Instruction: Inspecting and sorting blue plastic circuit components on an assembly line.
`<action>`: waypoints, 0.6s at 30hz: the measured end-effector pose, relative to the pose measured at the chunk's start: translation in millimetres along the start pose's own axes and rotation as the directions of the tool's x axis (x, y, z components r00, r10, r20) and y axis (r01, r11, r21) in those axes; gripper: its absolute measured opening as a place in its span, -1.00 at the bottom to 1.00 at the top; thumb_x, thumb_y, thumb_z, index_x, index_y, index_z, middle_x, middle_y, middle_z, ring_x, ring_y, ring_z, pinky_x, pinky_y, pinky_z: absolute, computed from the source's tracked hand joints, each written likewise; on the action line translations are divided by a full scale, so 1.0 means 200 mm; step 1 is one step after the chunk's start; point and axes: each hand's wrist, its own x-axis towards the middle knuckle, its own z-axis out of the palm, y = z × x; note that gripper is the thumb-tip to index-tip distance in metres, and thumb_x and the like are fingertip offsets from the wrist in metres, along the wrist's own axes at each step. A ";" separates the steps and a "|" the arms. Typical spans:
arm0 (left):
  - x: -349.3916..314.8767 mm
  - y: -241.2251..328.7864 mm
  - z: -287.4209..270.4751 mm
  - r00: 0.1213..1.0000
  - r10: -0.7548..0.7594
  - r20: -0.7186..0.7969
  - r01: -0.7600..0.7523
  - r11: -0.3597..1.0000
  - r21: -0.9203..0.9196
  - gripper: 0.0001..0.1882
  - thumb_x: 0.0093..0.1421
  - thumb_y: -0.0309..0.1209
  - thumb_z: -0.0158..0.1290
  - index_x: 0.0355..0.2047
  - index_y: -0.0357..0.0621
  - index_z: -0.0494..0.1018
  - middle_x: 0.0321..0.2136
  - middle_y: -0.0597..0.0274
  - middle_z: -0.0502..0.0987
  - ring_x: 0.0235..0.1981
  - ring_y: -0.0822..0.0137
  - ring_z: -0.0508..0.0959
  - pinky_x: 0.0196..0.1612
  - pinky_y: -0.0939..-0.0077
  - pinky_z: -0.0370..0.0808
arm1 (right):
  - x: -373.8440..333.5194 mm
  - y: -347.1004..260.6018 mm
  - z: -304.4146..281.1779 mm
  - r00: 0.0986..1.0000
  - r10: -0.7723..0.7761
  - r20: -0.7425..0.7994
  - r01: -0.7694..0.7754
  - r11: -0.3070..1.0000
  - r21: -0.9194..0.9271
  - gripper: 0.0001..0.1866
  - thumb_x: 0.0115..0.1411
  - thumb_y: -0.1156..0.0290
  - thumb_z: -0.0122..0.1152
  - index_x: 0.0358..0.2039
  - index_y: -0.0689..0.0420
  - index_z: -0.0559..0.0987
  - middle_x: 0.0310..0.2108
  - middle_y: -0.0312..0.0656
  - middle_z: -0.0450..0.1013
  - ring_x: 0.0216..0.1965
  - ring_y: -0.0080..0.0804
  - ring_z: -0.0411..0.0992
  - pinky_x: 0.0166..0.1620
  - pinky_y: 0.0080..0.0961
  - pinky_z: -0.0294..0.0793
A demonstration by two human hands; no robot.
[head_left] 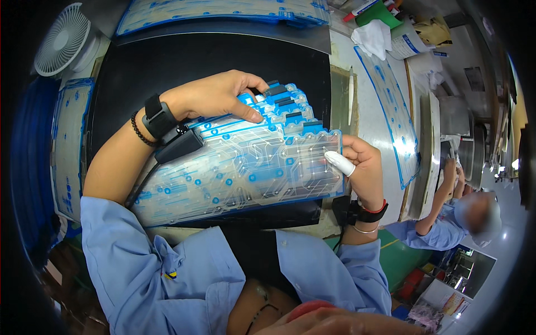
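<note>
A fanned stack of clear, blue-edged flexible circuit sheets (245, 162) spans the dark work mat, with silvery traces and blue dots on its top sheet. Blue connector tails with dark strips stick out stepwise at its upper right. My left hand (226, 95) grips the far edge near these tails, thumb on top and fingers curled beyond. At the right end, my right hand (363, 167) pinches the sheets' edge, with a white finger cot (340, 163) on the thumb lying over the top sheet. The fingers beneath are partly hidden.
More circuit sheets lie at the back (223, 12), at the left (71, 145) and along the right (391, 111). A white fan (62, 40) stands back left. White cloth (372, 38) and a tub (409, 46) sit back right. Another person (441, 223) works farther right.
</note>
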 end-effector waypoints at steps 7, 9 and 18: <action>0.00 -0.03 -0.01 0.998 0.057 -0.004 -0.057 0.998 0.031 -0.44 -0.02 -0.26 0.30 -0.04 -0.27 0.44 -0.31 0.05 0.60 -0.45 0.39 0.63 -0.39 0.65 0.55 | 0.00 -0.01 -0.01 1.000 0.017 0.006 -0.018 1.000 0.022 -0.60 0.14 0.59 0.23 0.01 0.33 0.42 -0.35 -0.09 0.58 -0.32 -0.55 0.53 -0.28 -0.71 0.50; 0.00 -0.04 0.00 0.999 0.054 -0.010 -0.053 0.998 0.033 -0.44 -0.02 -0.27 0.30 -0.04 -0.27 0.44 -0.32 0.05 0.60 -0.46 0.39 0.63 -0.40 0.66 0.55 | -0.01 -0.02 -0.01 1.000 0.021 0.018 -0.021 0.999 0.024 -0.58 0.14 0.58 0.22 0.03 0.33 0.41 -0.34 -0.08 0.58 -0.30 -0.53 0.54 -0.27 -0.69 0.51; 0.00 -0.03 0.00 1.000 0.017 -0.012 -0.017 1.000 -0.006 -0.47 -0.05 -0.31 0.33 -0.06 -0.23 0.46 -0.33 0.10 0.61 -0.43 0.47 0.62 -0.34 0.72 0.51 | -0.02 -0.01 -0.01 1.000 -0.015 0.019 0.014 0.999 0.038 -0.56 0.15 0.58 0.21 0.05 0.34 0.38 -0.32 -0.05 0.57 -0.28 -0.48 0.55 -0.26 -0.67 0.52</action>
